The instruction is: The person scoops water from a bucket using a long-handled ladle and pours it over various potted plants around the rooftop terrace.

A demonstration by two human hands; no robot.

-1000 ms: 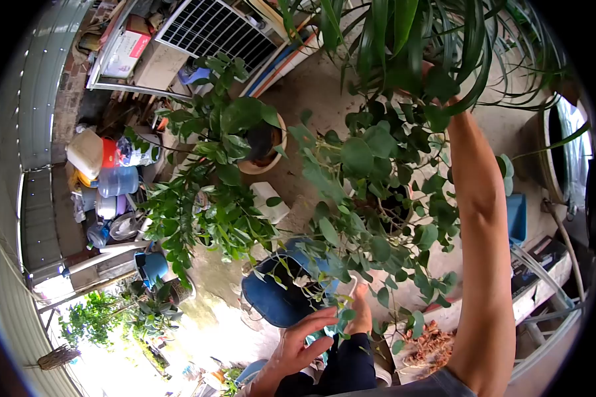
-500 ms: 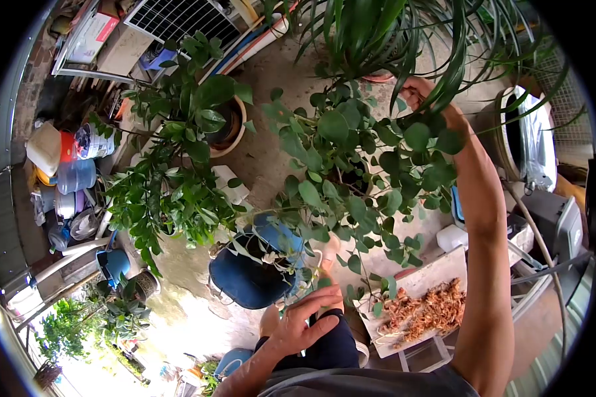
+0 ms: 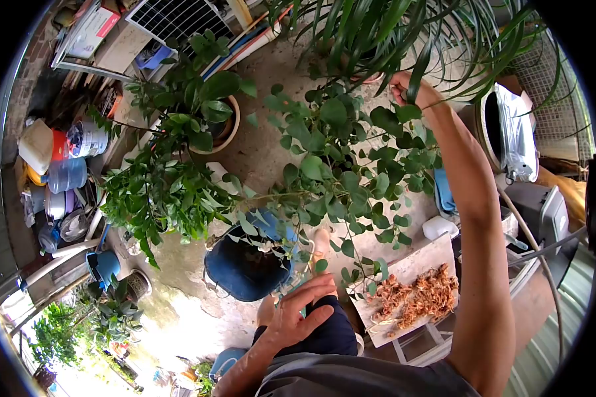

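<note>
My right arm stretches far forward, and my right hand [image 3: 404, 89] has its fingers curled beside the long-leaved plant [image 3: 384, 33], near the rim of its reddish pot [image 3: 367, 77]. Whether the fingers hold a leaf is too small to tell. My left hand [image 3: 300, 314] hovers over my lap, fingers apart and nothing in it. Just ahead of it is a blue bucket [image 3: 242, 278] with dark contents. A round-leaved trailing plant [image 3: 351, 178] spreads between my two hands, some stems hanging over the bucket.
Dried brown pieces [image 3: 420, 298] lie on a pale board [image 3: 377, 334] at the right. Potted leafy plants [image 3: 165, 192] stand left of centre. Plastic containers [image 3: 66, 173] are piled at the far left. A hose [image 3: 543, 264] runs down the right side.
The view has shifted, bringing the board of dried pieces fully into sight. My right hand, earlier mostly behind leaves, now shows beside the long-leaved plant. My left hand stays open over my lap.
</note>
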